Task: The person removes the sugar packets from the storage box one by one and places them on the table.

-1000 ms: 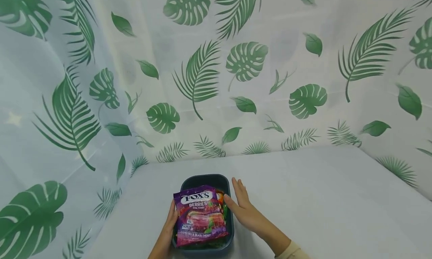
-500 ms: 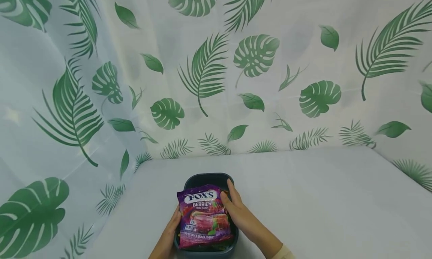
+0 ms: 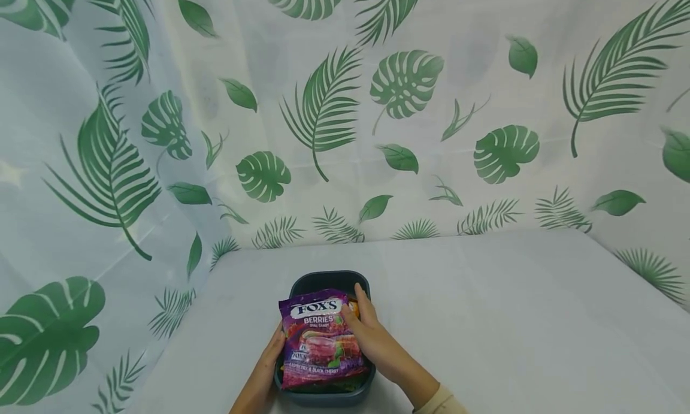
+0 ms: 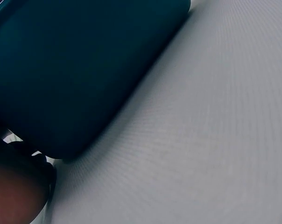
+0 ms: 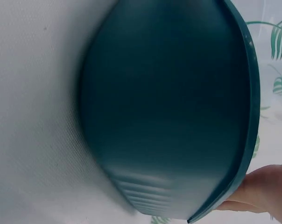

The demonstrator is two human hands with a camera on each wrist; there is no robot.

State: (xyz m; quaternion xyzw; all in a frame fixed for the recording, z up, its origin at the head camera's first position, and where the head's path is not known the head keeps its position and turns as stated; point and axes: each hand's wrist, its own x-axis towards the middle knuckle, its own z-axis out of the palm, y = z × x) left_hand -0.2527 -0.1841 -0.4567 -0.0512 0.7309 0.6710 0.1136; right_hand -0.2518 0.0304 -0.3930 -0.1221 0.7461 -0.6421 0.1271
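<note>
A purple candy bag point(image 3: 320, 342) with FOX'S BERRIES printed on it lies face up and slightly tilted on top of a dark teal bin point(image 3: 323, 397). Along the bag's left edge and the bin's left side rests my left hand point(image 3: 264, 366). My right hand point(image 3: 377, 345) reaches over the right rim, its thumb on the bag's upper right and its other fingers extended. Beneath the bag, an orange wrapper point(image 3: 354, 307) shows in part. The left wrist view is mostly the bin's outer wall point(image 4: 85, 70); the right wrist view shows its side point(image 5: 164, 102) and part of the right hand point(image 5: 267, 191).
The bin stands on a white-covered table point(image 3: 485, 318). Behind it and to the left hangs a white curtain point(image 3: 323, 204) with green leaf prints. The table's surface extends to the right of the bin.
My right hand has moved left from beside the bin's right rim onto the candy bag's right edge. The left hand stays by the bin's left side. The head view has shifted slightly.
</note>
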